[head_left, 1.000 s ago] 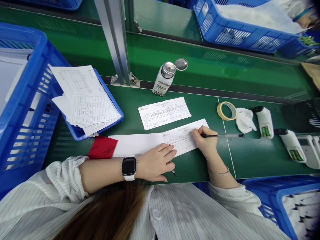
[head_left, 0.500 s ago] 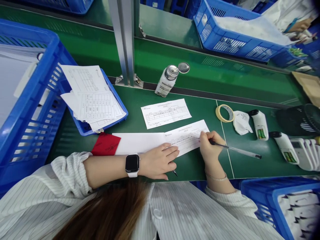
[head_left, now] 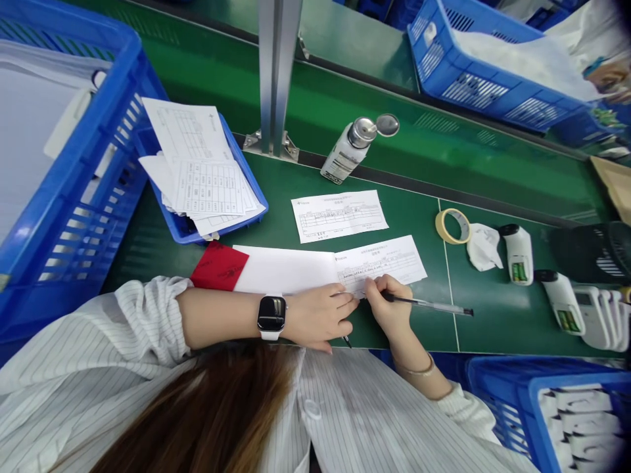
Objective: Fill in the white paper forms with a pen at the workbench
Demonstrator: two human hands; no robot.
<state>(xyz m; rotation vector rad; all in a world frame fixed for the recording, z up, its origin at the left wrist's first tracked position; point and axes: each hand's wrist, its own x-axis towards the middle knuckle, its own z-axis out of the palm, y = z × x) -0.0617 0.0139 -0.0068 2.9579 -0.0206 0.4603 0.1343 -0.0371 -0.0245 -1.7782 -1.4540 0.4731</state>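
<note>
My left hand (head_left: 320, 315) lies flat with its fingers spread over the lower edge of an open form booklet (head_left: 286, 268). A dark pen tip (head_left: 347, 341) pokes out beneath it. In my right hand (head_left: 392, 305) is a clear pen (head_left: 438, 307), held at the lower part of the printed page (head_left: 379, 261), close to my left fingertips. Above the booklet lies a separate filled-in form (head_left: 340, 215). A red sheet (head_left: 220, 266) sits at the booklet's left end.
Loose papers fill a small blue tray (head_left: 259, 190) beside a large blue crate (head_left: 123, 157). A pump bottle (head_left: 345, 151) stands by the metal post (head_left: 277, 79). Rightward are a tape roll (head_left: 452, 226), crumpled paper (head_left: 484, 247), white handheld devices (head_left: 517, 255) and another person's hand (head_left: 608, 75).
My right hand and its pen have moved left and down across the page, closer to my left hand. The camera view has shifted slightly.
</note>
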